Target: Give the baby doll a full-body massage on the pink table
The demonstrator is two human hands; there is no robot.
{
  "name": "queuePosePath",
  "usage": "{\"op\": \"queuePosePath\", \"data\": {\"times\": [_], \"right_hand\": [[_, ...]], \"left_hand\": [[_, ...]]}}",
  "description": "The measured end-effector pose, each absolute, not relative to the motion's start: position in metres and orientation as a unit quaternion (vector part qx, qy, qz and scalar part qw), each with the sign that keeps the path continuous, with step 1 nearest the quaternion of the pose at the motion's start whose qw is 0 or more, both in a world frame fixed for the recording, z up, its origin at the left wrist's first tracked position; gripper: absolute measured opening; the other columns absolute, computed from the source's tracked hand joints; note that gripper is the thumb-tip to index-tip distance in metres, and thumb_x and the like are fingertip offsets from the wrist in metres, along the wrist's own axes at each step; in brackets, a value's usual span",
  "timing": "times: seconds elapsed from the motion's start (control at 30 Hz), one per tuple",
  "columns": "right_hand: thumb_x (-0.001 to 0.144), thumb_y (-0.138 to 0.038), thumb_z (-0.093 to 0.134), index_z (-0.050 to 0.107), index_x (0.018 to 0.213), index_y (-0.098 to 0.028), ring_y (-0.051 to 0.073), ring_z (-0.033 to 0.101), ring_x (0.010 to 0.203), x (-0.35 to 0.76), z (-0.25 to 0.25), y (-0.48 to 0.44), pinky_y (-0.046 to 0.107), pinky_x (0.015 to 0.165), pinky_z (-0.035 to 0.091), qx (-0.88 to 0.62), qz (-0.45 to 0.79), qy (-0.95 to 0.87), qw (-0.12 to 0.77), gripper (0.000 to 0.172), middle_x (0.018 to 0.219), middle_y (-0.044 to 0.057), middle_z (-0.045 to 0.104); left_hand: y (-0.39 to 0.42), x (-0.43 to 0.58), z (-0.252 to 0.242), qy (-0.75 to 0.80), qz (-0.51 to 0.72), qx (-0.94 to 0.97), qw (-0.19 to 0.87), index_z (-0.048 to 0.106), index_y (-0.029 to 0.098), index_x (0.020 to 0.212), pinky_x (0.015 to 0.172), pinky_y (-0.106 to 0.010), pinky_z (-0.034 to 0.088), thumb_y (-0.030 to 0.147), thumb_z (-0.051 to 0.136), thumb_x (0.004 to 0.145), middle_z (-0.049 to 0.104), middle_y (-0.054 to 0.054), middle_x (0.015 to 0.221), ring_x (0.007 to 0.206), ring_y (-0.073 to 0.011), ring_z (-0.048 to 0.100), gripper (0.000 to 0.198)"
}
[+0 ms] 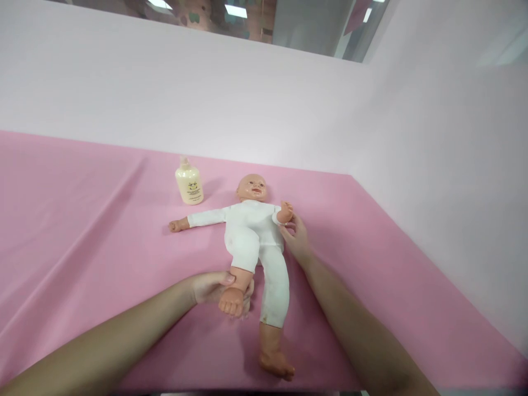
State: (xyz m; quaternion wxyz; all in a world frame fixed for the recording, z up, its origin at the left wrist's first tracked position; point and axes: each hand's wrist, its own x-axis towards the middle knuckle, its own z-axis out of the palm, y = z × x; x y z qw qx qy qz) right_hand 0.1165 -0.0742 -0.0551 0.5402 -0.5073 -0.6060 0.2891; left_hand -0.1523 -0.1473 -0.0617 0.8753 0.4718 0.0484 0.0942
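Ahead of you, a pale yellow bottle (190,184) stood upright on the pink cloth (136,231), dark print on its front. A long crease (78,258) ran through the cloth on your left. White walls (165,93) rose beyond and right, below a window (313,27) showing bright lights (236,11).

A pink-covered surface (371,264) is crossed by long diagonal creases (72,247) at the left. A baby doll (253,220) in white is laid on its back upon it, head toward the far edge and one arm stretched out leftward. Beyond that arm, a pale yellow bottle (190,186) with dark lettering is stood upright.
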Motion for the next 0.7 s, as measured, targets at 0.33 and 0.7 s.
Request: {"op": "queuePosePath", "data": {"times": [0.33,0.7], "right_hand": [[0.084,-0.044,0.07,0.06,0.132,-0.024,0.025,0.069,0.101,0.1171,-0.0577,-0.0723,0.041,0.083,0.059,-0.507,0.284,-0.605,0.544,0.053,0.13,0.012,0.068],[0.084,-0.041,0.07,0.061,0.131,-0.024,0.026,0.069,0.101,0.1158,-0.0543,-0.0745,0.042,0.083,0.059,-0.508,0.287,-0.602,0.545,0.051,0.131,0.013,0.068]], "left_hand": [[-0.1461,-0.1535,-0.0657,0.027,0.092,0.456,0.885,0.054,0.018,0.088,0.078,-0.04,0.047,0.062,0.067,0.076,0.053,0.001,0.07,0.066,-0.018,0.051,0.048],[-0.1459,-0.154,-0.065,0.024,0.094,0.461,0.882,0.054,0.018,0.089,0.079,-0.039,0.046,0.063,0.067,0.077,0.056,-0.001,0.073,0.068,-0.0185,0.052,0.048]]}}
